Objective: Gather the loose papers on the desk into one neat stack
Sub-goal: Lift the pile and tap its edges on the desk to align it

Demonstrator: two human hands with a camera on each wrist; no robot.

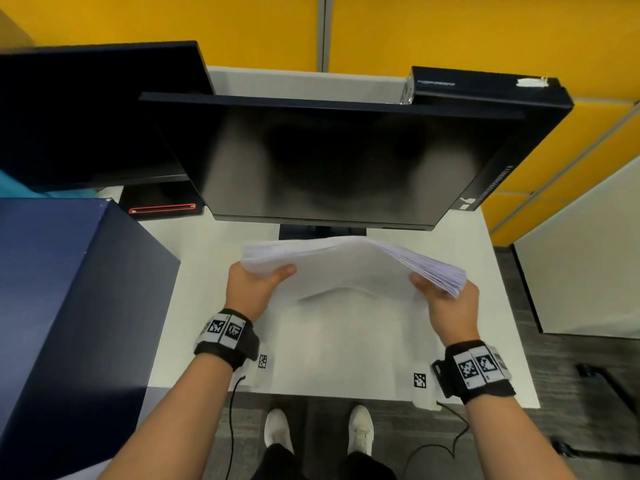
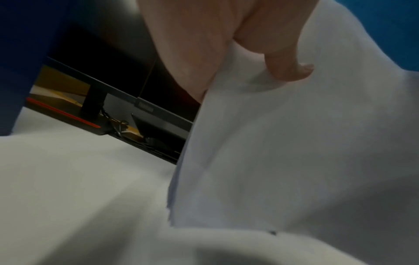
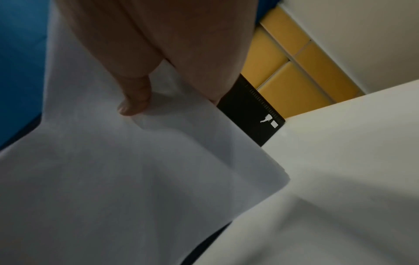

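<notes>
At frame centre the left hand (image 1: 254, 282) and right hand (image 1: 450, 304) each grasp an end of the bowed sheaf of white paper sheets (image 1: 349, 268) above the white desk (image 1: 194, 244); its fanned right edge risks sheets sliding out.

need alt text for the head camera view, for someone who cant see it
Seen from above, a left hand and a right hand grip opposite ends of a bowed stack of white papers above a white desk, in front of a dark monitor.
</notes>
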